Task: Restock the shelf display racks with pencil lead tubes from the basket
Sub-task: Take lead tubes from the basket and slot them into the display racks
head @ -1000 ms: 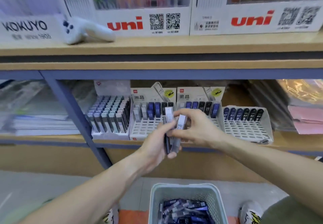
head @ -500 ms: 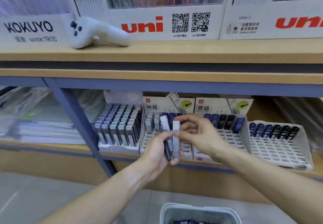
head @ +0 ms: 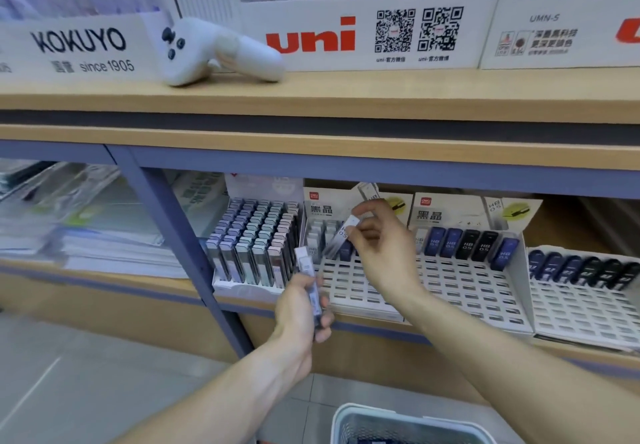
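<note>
Restocking partway. Full rack [head: 256,236] at left; left hand [head: 301,308] grips spare lead tubes [head: 310,284] below it. Right hand [head: 377,239] pinches one tube [head: 341,234] over the middle rack [head: 360,281], back row only filled. Right racks [head: 478,281] mostly bare. Basket [head: 408,421] below, contents barely visible.

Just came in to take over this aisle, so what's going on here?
A person is restocking pencil lead tubes. The right hand pinches one tube over the second rack, which is mostly unfilled. The left hand grips spare tubes. The basket sits on the floor below.
</note>
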Demonstrator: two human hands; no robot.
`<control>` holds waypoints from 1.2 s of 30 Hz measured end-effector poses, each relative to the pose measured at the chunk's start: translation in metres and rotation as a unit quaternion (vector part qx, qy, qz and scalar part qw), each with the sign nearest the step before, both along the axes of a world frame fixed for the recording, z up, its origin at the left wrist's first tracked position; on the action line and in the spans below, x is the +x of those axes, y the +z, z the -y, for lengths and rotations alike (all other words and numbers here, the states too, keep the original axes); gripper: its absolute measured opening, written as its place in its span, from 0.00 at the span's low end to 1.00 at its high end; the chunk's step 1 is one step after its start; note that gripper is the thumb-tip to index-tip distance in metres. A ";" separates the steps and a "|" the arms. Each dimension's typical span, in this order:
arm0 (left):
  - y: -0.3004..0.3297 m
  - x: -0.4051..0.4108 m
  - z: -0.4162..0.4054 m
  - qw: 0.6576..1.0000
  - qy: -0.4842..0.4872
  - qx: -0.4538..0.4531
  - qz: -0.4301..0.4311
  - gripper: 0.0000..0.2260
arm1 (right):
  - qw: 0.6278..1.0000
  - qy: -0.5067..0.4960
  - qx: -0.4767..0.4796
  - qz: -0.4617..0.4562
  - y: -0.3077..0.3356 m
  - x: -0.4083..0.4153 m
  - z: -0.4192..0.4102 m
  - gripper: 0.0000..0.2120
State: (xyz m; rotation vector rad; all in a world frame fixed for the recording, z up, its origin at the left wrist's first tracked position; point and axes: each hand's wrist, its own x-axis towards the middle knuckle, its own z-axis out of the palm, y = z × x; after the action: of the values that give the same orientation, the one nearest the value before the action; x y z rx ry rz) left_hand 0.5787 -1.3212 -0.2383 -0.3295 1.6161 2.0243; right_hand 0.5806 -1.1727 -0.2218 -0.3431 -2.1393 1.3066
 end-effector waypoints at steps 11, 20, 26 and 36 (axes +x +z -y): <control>-0.008 -0.005 0.022 0.999 -0.028 0.005 -0.034 0.07 | 0.977 0.070 0.200 0.023 -0.022 -0.008 0.004 0.12; -0.003 -0.008 0.008 0.998 -0.032 -0.002 -0.053 0.05 | 0.974 0.086 0.211 0.023 -0.023 -0.010 0.006 0.11; -0.005 -0.008 0.002 0.999 -0.024 0.022 -0.042 0.10 | 0.958 0.057 0.270 0.074 -0.022 -0.017 0.005 0.12; -0.011 -0.013 0.010 0.995 -0.069 0.002 -0.068 0.05 | 0.993 0.050 0.000 0.105 -0.003 -0.009 0.011 0.06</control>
State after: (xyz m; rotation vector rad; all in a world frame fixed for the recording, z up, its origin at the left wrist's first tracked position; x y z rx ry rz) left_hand 0.5657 -1.3310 -0.2497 -0.0778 1.6670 1.9812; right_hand 0.5718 -1.1834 -0.2252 -0.3937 -2.3585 1.3804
